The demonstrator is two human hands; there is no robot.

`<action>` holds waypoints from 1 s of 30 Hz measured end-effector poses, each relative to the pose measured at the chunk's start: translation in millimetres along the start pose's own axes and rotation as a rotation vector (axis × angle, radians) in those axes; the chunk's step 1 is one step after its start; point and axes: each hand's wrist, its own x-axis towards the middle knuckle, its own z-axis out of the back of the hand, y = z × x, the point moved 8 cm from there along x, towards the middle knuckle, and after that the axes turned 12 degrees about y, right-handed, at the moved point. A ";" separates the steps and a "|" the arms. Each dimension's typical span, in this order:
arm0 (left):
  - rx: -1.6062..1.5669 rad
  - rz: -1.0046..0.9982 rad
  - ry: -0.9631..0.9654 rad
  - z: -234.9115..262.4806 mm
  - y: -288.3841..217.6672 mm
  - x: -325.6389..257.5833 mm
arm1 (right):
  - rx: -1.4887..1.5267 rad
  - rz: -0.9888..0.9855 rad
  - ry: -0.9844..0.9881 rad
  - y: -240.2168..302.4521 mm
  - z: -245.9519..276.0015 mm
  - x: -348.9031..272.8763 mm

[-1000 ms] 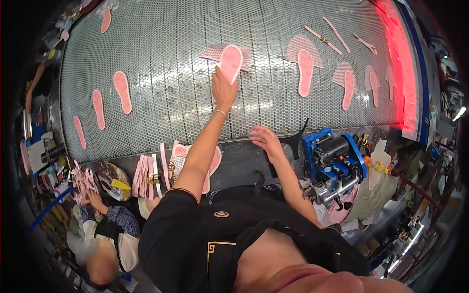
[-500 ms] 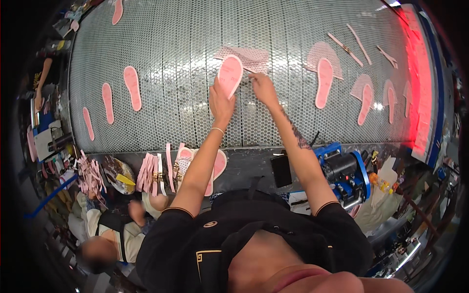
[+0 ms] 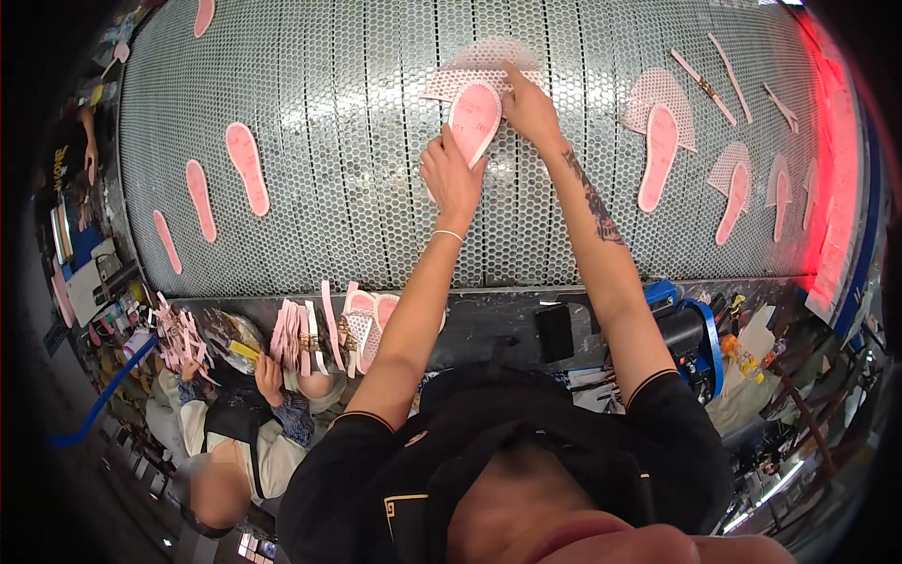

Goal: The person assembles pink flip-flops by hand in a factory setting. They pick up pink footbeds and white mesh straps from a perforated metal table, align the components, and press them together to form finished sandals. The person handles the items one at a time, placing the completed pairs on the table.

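My left hand [image 3: 455,179] is closed around the narrow end of a pink, white-rimmed insole [image 3: 476,117], tilted with its broad end pointing away from me. Just beyond it lies a pale pink mesh piece [image 3: 484,56] with a rounded far edge; the insole overlaps its near edge. My right hand [image 3: 531,108] rests at the right side of this mesh, index finger stretched out over it and thumb apart near its lower edge. Both hands are over a grey honeycomb-patterned work surface [image 3: 357,207].
More insoles [image 3: 247,169] lie to the left; at right an insole [image 3: 660,155] overlaps a mesh piece [image 3: 658,89], near thin straps [image 3: 705,86]. Red light glows along the right edge. Nearer me are a dark phone-like slab [image 3: 554,331], bundled pink straps [image 3: 289,338] and another person's hand [image 3: 270,379].
My right hand has moved from beside the insole onto the mesh, which now looks spread out into a dome. The insole in my left hand has shifted slightly nearer and right in view.
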 end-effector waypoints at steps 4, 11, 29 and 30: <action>0.002 0.055 0.008 -4.5 3.6 1.2 | -0.052 0.142 -0.092 16.9 1.6 -26.7; -0.200 -0.249 -0.152 33.5 -10.0 -49.1 | 0.173 0.107 -0.272 65.4 -0.5 -230.8; -0.179 -0.902 0.260 -23.6 -50.1 -335.2 | 0.078 -1.012 -0.513 -165.3 -69.3 -881.4; -0.175 -0.901 0.243 -18.3 -47.9 -336.8 | 0.220 -1.052 -0.667 -185.5 -63.8 -905.6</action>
